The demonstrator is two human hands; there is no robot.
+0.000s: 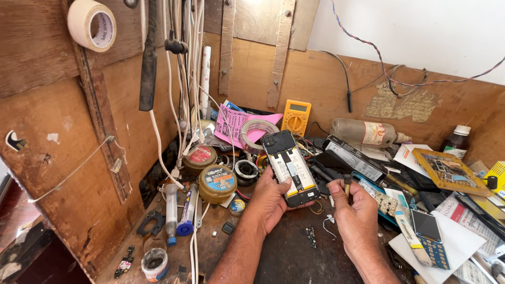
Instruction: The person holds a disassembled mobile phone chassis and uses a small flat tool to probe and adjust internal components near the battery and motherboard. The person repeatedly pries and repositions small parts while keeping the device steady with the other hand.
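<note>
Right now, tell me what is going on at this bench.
A person sits at a cluttered wooden workbench. Their left hand holds up an opened phone, back cover off, innards showing. Their right hand grips a small tool upright beside it, not touching the phone. Around them lie solder paste tins, a yellow multimeter and another small phone.

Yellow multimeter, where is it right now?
In the head view the multimeter leans against the back wall just right of centre, behind the opened phone in the left hand and right of the tape roll.
</note>
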